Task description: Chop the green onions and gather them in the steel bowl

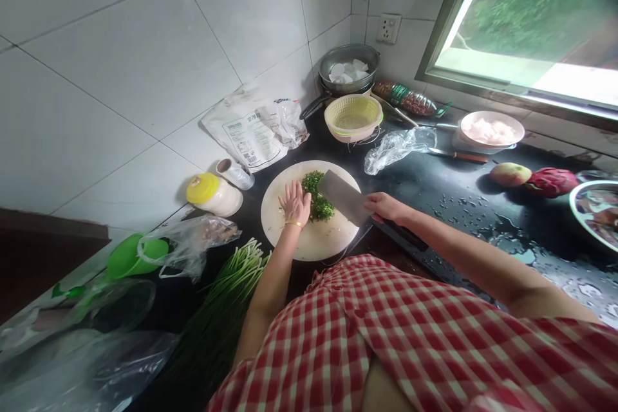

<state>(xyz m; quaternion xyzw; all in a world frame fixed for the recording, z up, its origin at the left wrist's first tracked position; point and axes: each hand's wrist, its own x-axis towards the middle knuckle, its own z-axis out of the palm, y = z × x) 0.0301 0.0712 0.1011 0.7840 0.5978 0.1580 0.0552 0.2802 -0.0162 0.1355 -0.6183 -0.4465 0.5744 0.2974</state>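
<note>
A round pale cutting board lies on the dark counter in front of me. On it sits a heap of chopped green herbs, perhaps scallions. My right hand is closed round the handle of a cleaver, whose broad blade reaches over the board to the heap's right side. Fingers spread, my left hand rests at the heap's left edge and holds nothing. Left of the board, a bunch of long scallions lies with its white ends toward the board.
Beyond the board stand a yellow strainer basket and a metal pan. A plastic bag, a knife, a bowl of pale pieces and a dragon fruit lie rightward. A yellow-lidded jar stands left.
</note>
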